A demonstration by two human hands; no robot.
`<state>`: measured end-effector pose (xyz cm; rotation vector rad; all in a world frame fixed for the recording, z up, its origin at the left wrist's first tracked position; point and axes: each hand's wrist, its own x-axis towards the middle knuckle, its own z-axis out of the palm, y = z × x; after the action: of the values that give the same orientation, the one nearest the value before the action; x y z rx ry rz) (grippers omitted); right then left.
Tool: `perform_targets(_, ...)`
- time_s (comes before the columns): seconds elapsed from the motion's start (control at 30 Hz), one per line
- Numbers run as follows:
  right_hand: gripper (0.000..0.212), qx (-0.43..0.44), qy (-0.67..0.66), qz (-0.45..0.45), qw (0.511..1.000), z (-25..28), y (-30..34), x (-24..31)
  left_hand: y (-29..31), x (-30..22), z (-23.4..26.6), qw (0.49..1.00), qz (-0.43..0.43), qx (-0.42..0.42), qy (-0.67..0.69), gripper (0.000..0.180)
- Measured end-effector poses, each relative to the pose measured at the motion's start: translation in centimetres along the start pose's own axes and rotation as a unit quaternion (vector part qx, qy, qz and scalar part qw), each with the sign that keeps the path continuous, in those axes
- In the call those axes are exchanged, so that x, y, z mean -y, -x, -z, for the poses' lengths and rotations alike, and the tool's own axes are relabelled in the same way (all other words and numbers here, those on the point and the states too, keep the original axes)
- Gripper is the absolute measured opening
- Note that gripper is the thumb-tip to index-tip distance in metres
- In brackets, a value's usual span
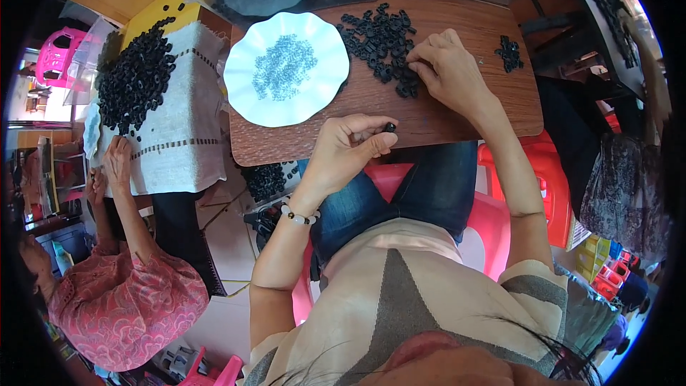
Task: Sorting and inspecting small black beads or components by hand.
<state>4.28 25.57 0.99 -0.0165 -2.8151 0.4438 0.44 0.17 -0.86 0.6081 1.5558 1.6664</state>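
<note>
The left hand (pixel 341 151) pinches a black part (pixel 389 127) by the wooden surface (pixel 432 121). The right hand (pixel 451 70) is at the black pile (pixel 379 41) beside a white plate (pixel 241 78).

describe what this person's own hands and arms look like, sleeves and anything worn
The left hand and right hand wear no gloves. A beaded bracelet of white and dark beads circles the left wrist; nothing shows on the right. The short beige sleeves carry grey bands, leaving both forearms uncovered.
</note>
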Motion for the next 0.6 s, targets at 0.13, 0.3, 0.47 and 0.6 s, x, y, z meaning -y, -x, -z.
perform_targets(0.13, 0.009, -0.01, -0.008, 0.004, 1.0, -0.1, 0.3, -0.2, 0.0, 0.0, -0.2, 1.0, 0.009, 0.001, 0.007, 0.028)
perform_targets(0.3, 0.013, -0.021, -0.024, 0.024, 0.999, -0.3, 0.3, -0.5, 0.1, 0.3, -0.1, 1.0, 0.004, -0.002, 0.014, 0.028)
perform_targets(0.47, 0.013, -0.005, -0.094, -0.045, 0.995, 0.6, 0.0, 0.5, 0.0, 0.1, 0.0, 0.999, -0.023, -0.028, -0.016, 0.028)
perform_targets(0.6, 0.015, 0.032, -0.473, -0.137, 0.87, 1.6, 0.4, 2.0, 0.0, 0.3, -0.1, 0.995, -0.06, -0.077, -0.037, 0.029)
